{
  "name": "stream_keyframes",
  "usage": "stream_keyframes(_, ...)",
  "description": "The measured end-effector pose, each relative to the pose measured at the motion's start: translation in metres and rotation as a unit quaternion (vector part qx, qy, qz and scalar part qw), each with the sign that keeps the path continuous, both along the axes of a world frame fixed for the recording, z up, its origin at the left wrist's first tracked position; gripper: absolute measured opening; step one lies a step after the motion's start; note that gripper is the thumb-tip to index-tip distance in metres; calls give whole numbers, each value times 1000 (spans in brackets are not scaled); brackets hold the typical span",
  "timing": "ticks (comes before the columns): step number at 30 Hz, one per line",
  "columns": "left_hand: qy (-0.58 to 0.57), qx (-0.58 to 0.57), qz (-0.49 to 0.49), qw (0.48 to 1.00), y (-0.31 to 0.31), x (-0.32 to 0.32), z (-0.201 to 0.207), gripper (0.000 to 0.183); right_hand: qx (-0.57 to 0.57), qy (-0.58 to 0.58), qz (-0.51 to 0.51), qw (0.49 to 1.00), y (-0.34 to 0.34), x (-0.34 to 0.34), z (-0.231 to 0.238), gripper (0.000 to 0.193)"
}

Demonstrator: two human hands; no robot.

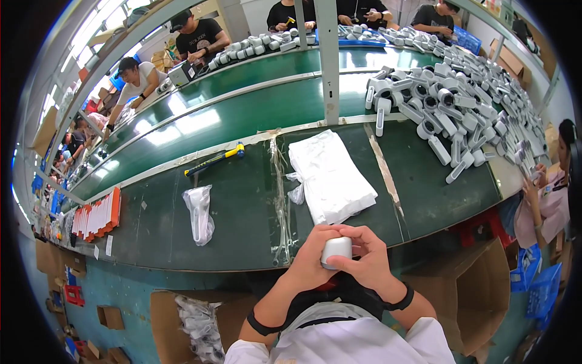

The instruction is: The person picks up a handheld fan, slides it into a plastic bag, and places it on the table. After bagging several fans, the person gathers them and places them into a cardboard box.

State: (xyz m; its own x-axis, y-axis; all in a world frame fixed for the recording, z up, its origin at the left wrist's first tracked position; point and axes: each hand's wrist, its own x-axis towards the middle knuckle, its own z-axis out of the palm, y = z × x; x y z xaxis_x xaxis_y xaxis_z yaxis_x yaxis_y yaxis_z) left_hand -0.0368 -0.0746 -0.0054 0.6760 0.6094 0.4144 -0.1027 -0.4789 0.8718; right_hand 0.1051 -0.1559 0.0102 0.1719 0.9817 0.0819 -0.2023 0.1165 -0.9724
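Close to my body, at the near edge of the workbench, I hold a white rounded plastic device with a grey lower rim. My left hand wraps its left side, and my right hand curls round the top and right side. Any handle below is hidden by my hands. Just beyond them lies a stack of white plastic bags. Further left is a white device in a clear bag, with a yellow-and-black hammer behind it.
A big heap of white-and-grey handheld devices covers the right end. Orange-and-white cartons line the left. A cardboard box with bagged devices and another open box flank me. Co-workers sit across the green conveyor; one person is at right.
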Motion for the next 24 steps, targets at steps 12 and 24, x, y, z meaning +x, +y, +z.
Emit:
stream_keyframes(12,16,-61,-25,998,5,-15,-1,66,19,133,132,982,3,21,-7,41)
stream_keyframes(24,-1,-37,-15,999,7,-17,3,66,19,77,92,993,8,11,-7,43)
